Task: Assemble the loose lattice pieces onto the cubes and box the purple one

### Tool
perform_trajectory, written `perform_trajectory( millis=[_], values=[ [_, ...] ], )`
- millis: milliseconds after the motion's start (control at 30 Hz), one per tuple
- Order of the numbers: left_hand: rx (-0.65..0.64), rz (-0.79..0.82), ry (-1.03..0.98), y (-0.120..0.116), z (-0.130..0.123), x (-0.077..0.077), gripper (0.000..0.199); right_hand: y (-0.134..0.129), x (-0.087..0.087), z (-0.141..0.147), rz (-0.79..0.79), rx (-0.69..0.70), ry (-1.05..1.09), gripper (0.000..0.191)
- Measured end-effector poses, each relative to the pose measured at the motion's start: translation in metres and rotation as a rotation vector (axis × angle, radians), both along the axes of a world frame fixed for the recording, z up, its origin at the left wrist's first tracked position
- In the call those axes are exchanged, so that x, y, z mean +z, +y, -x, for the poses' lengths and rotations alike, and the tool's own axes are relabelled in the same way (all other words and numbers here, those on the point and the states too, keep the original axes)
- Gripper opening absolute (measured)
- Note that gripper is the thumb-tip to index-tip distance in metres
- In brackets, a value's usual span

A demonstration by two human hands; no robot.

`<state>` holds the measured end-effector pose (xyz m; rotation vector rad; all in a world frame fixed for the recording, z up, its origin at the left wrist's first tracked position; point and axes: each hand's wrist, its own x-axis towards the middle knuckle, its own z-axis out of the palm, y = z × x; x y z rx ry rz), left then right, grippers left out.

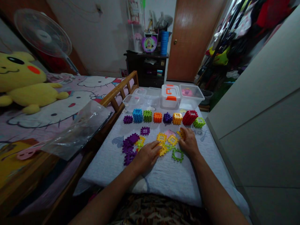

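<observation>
With fingers of the left hand point(147, 156) slightly spread and touching the yellow pieces point(162, 149), with fingers of the right hand point(189, 142) bent at the orange-yellow piece point(180, 133), grip not possible to tell, and near both, on the cloth point(161, 179), the green square piece point(177, 155).

We look from the wearer's head, at the near side of the cloth-covered table point(168, 175), facing forward and down across it. The tabletop lies close below us; the view reaches the wooden door point(189, 37) beyond the table, where dim light makes depth hard to judge.
</observation>
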<state>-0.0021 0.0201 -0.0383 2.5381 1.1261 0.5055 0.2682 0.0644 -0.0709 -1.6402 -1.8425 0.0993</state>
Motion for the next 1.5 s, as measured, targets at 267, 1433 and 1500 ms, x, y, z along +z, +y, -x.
perform_trajectory(
  millis=[267, 1433, 1500],
  values=[
    [0.189, -0.125, 0.012, 0.007, 0.033, 0.004, 0.032, -0.006, 0.007, 0.002, -0.088, -0.157, -0.061, 0.036],
    [0.540, 0.281, -0.591, 0.049, 0.091, -0.021, 0.041, -0.009, 0.033, 0.033, 0.094, 0.100, -0.262, 0.008],
    [0.530, 0.259, -0.583, 0.050, 0.091, -0.023, 0.038, -0.013, 0.032, 0.031, 0.159, 0.157, -0.274, 0.005]
  ],
)
